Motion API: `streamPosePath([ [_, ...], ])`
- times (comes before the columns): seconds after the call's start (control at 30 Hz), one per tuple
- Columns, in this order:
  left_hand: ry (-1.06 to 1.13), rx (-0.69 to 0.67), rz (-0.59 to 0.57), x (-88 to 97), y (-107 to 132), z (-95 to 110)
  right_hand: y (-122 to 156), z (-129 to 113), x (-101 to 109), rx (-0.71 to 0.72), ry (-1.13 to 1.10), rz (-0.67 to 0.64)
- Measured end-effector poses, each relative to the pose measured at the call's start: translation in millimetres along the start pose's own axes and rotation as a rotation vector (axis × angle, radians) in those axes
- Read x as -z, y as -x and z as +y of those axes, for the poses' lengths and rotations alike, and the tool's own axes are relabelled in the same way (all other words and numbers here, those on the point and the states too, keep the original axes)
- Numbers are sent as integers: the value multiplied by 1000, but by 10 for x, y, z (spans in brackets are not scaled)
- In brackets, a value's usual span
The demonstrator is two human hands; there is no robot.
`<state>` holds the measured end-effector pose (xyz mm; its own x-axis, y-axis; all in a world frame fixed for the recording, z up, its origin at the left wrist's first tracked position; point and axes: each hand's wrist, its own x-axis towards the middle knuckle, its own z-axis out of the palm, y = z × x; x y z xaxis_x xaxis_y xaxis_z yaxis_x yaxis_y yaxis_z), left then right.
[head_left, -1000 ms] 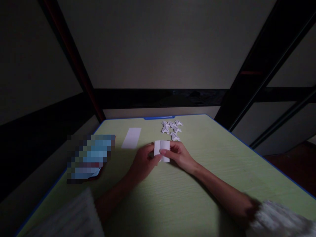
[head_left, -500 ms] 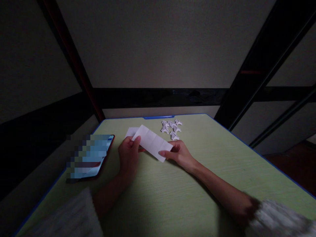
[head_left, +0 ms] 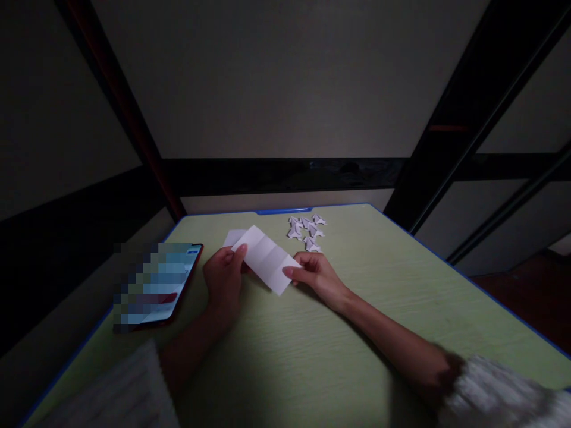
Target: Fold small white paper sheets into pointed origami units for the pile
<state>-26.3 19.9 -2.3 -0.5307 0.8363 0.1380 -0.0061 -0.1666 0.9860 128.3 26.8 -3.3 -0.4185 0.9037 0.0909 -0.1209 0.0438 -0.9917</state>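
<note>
A white creased paper strip is stretched at a slant between my two hands above the table. My left hand pinches its left end, thumb on top and fingers beneath. My right hand grips the right end, its thumb pressed near the lower corner. Crosswise fold lines run over the strip. Another piece of white paper shows behind its left end; whether the two are joined I cannot tell. Just beyond my right hand lie several small folded white paper figures in a cluster.
A phone or tablet with a lit, partly pixelated screen lies left of my left hand. The pale green table has a blue edge and a blue strip at the back. Dark-framed panels stand behind it.
The paper's right end has shifted left and its panels now bend more along the creases. Both hands sit slightly further left, and the whole view has shifted a little.
</note>
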Motion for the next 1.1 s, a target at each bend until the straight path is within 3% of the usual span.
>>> streamPosePath([
  [0.1,1,17,-63,2,0,-11,-31,22,16,33,-232,55],
  [0.2,-16,49,-201,-19,51,11,-42,26,22,20,-335,57],
  [0.37,-115,100,-509,-70,165,94,-22,25,14,-42,-217,74],
  [0.6,-35,160,-648,-92,181,62,-36,55,26,45,-146,209],
  [0.73,-34,154,-652,-87,180,32,-39,37,26,56,-118,222],
  [1.0,-61,96,-452,-82,184,91,-40,12,23,18,-43,198],
  [1.1,-76,103,-464,-77,195,83,-44,30,34,17,-63,206],
])
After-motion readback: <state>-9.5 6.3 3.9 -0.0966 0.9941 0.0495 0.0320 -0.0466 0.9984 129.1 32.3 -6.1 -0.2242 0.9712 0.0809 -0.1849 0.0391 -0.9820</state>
